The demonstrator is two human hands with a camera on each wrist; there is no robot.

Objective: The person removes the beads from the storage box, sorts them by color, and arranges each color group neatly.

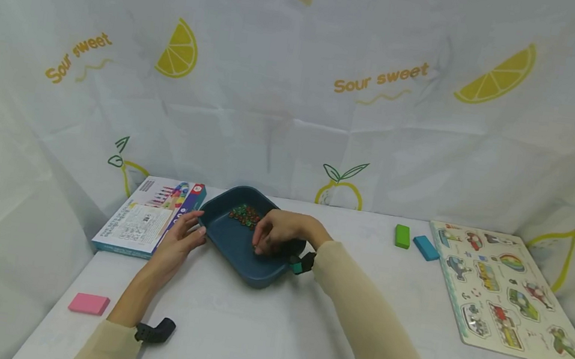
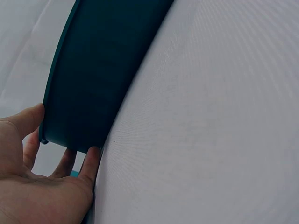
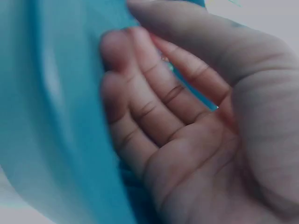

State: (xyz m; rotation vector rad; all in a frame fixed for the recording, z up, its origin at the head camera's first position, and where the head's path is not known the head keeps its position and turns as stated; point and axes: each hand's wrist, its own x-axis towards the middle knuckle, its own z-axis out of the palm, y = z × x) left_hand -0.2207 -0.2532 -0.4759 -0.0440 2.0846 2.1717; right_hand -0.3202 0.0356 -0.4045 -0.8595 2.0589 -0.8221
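A dark blue-green tray [image 1: 227,244] with rounded corners stands on the white cloth. Small green and reddish-brown beads [image 1: 244,215] lie grouped toward its far end. My left hand [image 1: 178,244] is at the tray's left corner; in the left wrist view its thumb [image 2: 33,116] touches the rim, while the other fingers spread against the outer wall. My right hand [image 1: 280,232] reaches inside the tray, fingers curled down close over the floor. A reddish speck shows at its fingertips; I cannot tell whether they pinch it. In the right wrist view that hand is blurred beside the tray wall [image 3: 70,116].
Behind my left hand lies a printed box [image 1: 137,220]. A pink block [image 1: 89,304] sits near the left table edge. Right of the tray are a green block [image 1: 402,236], a blue block [image 1: 426,248] and a picture puzzle board [image 1: 509,293]. A printed cloth [image 1: 271,141] hangs behind.
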